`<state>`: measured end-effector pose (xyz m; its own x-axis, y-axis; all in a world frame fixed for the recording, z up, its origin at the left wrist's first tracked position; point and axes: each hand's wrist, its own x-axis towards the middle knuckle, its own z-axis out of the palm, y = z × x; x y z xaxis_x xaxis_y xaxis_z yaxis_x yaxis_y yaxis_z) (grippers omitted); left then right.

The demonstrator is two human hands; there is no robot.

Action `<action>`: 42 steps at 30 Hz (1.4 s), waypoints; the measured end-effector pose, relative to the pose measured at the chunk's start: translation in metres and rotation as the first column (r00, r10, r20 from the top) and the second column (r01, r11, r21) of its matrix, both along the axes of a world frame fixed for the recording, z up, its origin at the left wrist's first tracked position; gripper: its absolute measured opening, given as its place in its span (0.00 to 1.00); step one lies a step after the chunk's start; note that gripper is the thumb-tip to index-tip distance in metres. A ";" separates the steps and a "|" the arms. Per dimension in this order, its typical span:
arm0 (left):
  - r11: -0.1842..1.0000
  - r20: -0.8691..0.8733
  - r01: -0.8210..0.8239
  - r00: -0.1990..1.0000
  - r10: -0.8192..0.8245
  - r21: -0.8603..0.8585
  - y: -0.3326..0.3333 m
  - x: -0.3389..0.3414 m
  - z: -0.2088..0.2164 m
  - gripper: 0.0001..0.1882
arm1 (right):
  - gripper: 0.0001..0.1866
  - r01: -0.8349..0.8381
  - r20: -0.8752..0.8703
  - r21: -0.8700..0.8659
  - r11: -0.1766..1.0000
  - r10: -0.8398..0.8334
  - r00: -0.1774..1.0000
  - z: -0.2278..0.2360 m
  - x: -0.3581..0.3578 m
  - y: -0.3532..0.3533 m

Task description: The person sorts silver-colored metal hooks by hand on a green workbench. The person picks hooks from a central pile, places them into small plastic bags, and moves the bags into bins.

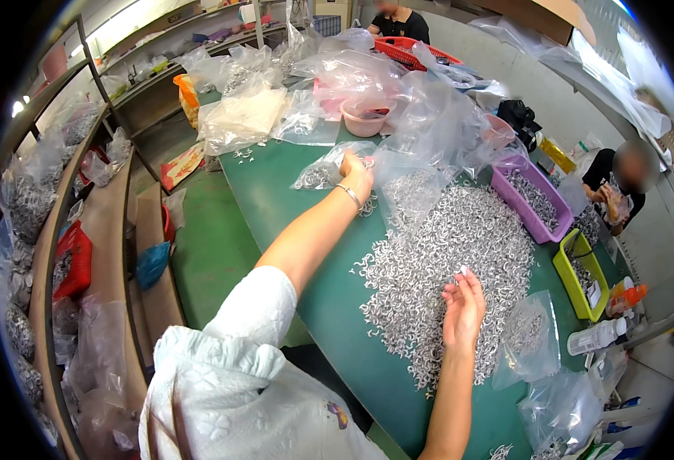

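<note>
A broad heap of small curved silver metal pieces [459, 238] covers the middle of the green table [275, 192]. My left hand [357, 175], a bracelet at its wrist, reaches far forward and grips a clear plastic bag [323, 170] with some silver pieces inside; its fingertips are partly hidden. Over the heap's near right part is my right hand [463, 310], its fingers loosely bent and apart, with no held thing visible. Another clear bag of pieces [409, 192] lies against the heap's far edge, just right of my left hand.
A purple basket [498, 184] and a yellow-green basket [593, 307] line the right side, near bottles [597, 337]. A filled bag [528, 337] lies at the near right. Behind are a pink bowl [364, 123] and heaped plastic bags. Loaded shelves stand left; two people work beyond the table.
</note>
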<state>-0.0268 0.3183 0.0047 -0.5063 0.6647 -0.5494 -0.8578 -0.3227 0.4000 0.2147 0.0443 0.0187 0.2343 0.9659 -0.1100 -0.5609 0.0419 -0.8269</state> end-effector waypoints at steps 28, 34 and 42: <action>0.484 -0.581 0.771 -0.633 0.511 -0.414 -0.227 0.101 -0.043 0.18 | 0.28 -0.150 0.983 0.033 0.988 -0.060 -0.176 -0.030 0.008 -0.064; 0.456 -0.458 0.752 -0.654 0.602 -0.475 -0.231 0.084 -0.043 0.21 | 0.23 0.104 0.972 0.157 0.982 -0.135 -0.195 -0.039 0.052 -0.087; 0.325 -0.496 0.770 -0.613 0.615 -0.549 -0.257 0.052 -0.018 0.21 | 0.22 0.132 0.994 0.062 0.989 -0.073 0.084 -0.014 0.037 -0.125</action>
